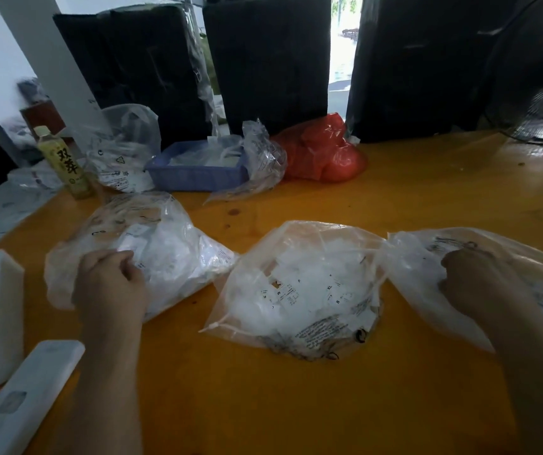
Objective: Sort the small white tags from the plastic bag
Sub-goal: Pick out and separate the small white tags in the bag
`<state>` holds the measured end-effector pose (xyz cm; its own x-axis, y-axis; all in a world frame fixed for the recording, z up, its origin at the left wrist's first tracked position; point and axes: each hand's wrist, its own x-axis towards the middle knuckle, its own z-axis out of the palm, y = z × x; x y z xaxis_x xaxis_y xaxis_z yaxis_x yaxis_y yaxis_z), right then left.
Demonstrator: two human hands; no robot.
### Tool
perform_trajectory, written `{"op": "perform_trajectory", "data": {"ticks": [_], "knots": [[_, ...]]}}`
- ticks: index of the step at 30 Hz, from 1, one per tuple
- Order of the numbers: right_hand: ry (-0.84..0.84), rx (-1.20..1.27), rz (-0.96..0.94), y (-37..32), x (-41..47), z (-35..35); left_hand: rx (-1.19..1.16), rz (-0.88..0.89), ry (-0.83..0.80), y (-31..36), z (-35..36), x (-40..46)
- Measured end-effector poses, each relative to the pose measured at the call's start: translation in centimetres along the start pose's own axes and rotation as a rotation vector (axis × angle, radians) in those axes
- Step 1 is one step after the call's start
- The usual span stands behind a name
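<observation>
Sitting at the orange desk (pixel 427 198), I am working three clear bags of white tags lying in a near row. My right hand (pixel 470 280) is reaching inside the right bag (pixel 526 267), fingers curled, grasp unclear. My left hand (pixel 112 284) is pinching the left bag (pixel 165 244). The middle bag (pixel 303 290) is lying between, untouched.
</observation>
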<state>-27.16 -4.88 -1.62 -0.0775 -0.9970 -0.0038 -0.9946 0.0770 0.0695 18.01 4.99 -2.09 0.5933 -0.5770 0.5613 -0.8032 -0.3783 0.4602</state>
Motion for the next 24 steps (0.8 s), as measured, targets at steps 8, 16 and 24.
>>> {"op": "perform_trajectory", "data": {"ticks": [8,16,24], "knots": [[0.093,0.080,0.041,-0.9,-0.2,0.4,0.077,0.034,-0.023,1.8,1.1,-0.7],[0.272,0.172,0.019,-1.7,-1.0,-1.3,-0.080,0.022,0.171,2.9,0.5,-1.3],[0.585,0.538,-0.089,-3.5,-2.6,-2.1,-0.654,0.404,-0.013,9.3,1.4,-6.5]]}}
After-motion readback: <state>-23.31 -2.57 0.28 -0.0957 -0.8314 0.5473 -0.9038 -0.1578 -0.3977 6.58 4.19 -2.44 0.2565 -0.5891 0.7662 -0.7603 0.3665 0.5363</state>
